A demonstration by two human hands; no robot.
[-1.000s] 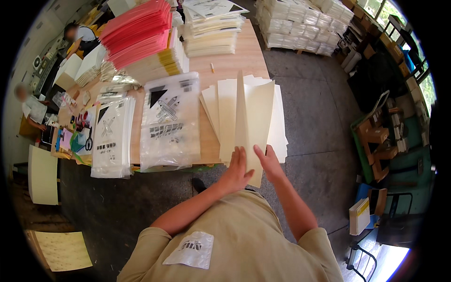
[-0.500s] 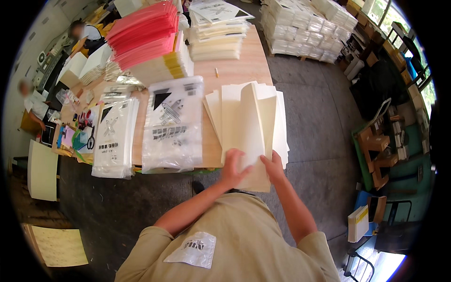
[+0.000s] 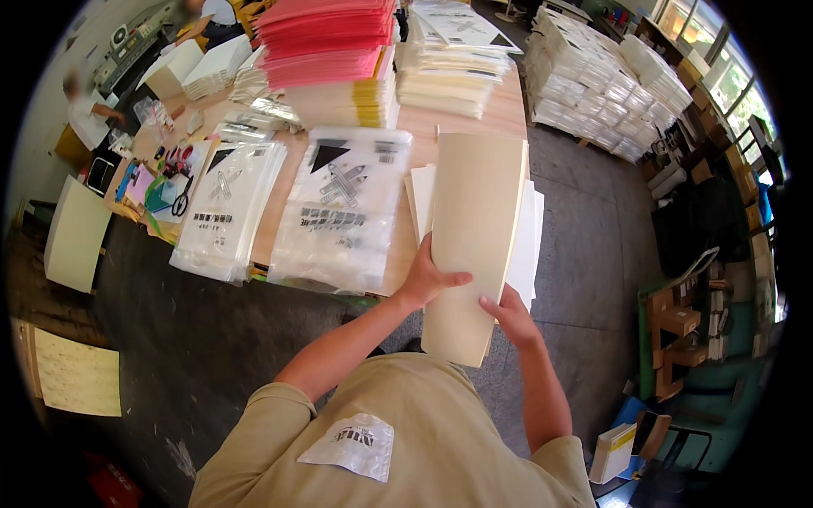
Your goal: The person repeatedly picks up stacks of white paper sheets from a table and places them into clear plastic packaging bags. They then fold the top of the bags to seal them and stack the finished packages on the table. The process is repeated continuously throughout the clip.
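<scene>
Wooden surface (image 3: pixel 506 114), pink packets (image 3: pixel 326 38) piled high at the back, and over its near edge, above paler sheets (image 3: pixel 528 245), sits the cream paper bundle (image 3: pixel 474 229)! Left hand (image 3: pixel 430 276) grips one long side, right hand (image 3: pixel 513 315) the other, thumbs on top. Light, bendy, crease-prone, I'd judge, its leaves liable to slip; both long edges look the hold.

Daylight from upper-right windows (image 3: pixel 732 80), faint glare on plastic packs (image 3: pixel 343 212), dim floor (image 3: pixel 203 356), fisheye-bent edges.
</scene>
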